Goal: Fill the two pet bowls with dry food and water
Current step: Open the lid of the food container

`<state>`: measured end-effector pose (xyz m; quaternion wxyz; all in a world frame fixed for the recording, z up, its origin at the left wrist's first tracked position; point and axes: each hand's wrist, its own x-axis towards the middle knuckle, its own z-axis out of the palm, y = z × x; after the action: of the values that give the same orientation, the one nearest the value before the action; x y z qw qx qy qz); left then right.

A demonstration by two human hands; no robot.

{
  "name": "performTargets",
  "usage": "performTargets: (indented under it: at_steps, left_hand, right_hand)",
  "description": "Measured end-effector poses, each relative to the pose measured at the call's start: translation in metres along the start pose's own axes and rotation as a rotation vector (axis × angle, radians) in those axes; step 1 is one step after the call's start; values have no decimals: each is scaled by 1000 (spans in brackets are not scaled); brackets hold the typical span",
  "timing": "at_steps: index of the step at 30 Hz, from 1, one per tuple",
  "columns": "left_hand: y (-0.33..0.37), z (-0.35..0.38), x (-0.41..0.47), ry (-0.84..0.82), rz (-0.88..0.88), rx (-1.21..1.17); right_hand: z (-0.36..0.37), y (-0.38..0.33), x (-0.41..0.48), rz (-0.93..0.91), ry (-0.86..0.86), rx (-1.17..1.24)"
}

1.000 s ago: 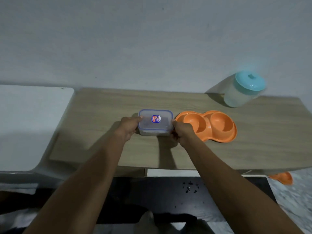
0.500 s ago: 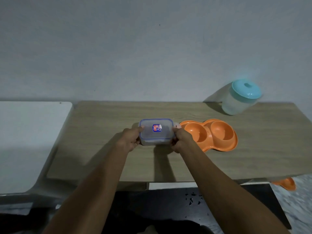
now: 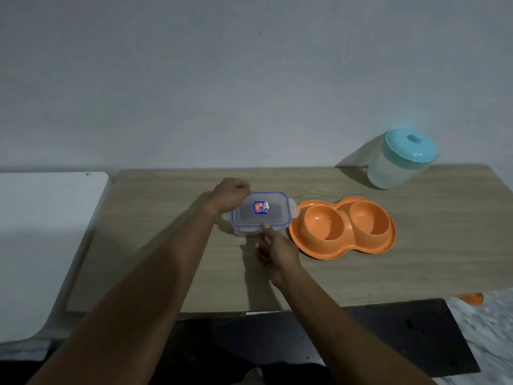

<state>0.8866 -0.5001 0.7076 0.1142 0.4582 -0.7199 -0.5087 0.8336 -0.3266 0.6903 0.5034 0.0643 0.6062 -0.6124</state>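
Observation:
A clear lidded food container (image 3: 261,213) with a blue seal and a small label sits on the wooden table (image 3: 155,245). Its side clips stick outward. My left hand (image 3: 231,194) rests on its far left corner and grips it. My right hand (image 3: 274,250) is at the near edge, fingertips touching the front of the lid. To the right lies an orange double pet bowl (image 3: 342,227); both cups look empty. A clear jug with a teal lid (image 3: 399,159) stands at the back right by the wall.
A white surface (image 3: 41,245) adjoins the table on the left. A grey wall runs behind the table. Below the front edge is a dark floor mat (image 3: 388,343), and an orange object (image 3: 472,298) peeks out under the table's right end.
Both hands left the container's two short sides. The left hand shifted to its far left corner, the right hand to its near edge. The side clips now stick out.

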Motion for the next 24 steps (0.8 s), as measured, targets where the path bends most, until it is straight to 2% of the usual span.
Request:
performTargets:
  at_steps: [3,8,13,16,20,24]
  left_hand:
    - [6,-3,21,-188,-105,169]
    - [10,-10,44,-391,-250,20]
    - [16,-10,47,-523,-471,-243]
    - [14,-9,49,-422,-480,-306]
    - [11,-1,39,-93,-269,-209]
    - [9,4,21,166,-96,-111]
  right_hand:
    - [-4,-1,0,-2,-30,-58]
    - [-1,3,7,-17,14,-54]
    - [1,4,10,-68,30,-45]
    - [0,0,13,-69,40,-48]
    - [3,-3,14,-71,49,-57]
    - [1,-12,11,13,3,-61]
